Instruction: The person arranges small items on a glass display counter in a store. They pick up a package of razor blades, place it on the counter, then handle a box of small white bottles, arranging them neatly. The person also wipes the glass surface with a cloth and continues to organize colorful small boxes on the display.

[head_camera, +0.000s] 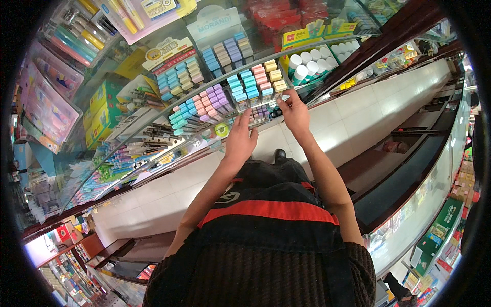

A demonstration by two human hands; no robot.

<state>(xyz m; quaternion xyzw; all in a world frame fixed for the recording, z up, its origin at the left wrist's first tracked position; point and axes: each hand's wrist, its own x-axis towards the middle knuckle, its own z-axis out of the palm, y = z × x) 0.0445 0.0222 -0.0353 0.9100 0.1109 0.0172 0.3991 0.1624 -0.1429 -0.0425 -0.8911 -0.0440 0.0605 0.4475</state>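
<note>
A display box of highlighters (pixel 256 86), with rows of blue, turquoise, pink and yellow caps, sits at the front of a glass shelf (pixel 153 115). My right hand (pixel 296 115) has thumb and forefinger pinched at the box's front right corner. The fingers of my left hand (pixel 239 140) point up at its front left edge, thumb held apart. To the left stands another group of highlighters (pixel 199 104) in green, blue, pink and purple. White-capped glue sticks (pixel 308 65) fill a yellow box on the right.
Behind are more highlighter boxes (pixel 178 75) and a pale blue header card (pixel 215 25). Many pens (pixel 115 165) lie lower left. A dark wooden post (pixel 368 50) rises at right. Behind me runs a glass-fronted counter (pixel 414 199); tiled floor (pixel 345 111) lies between.
</note>
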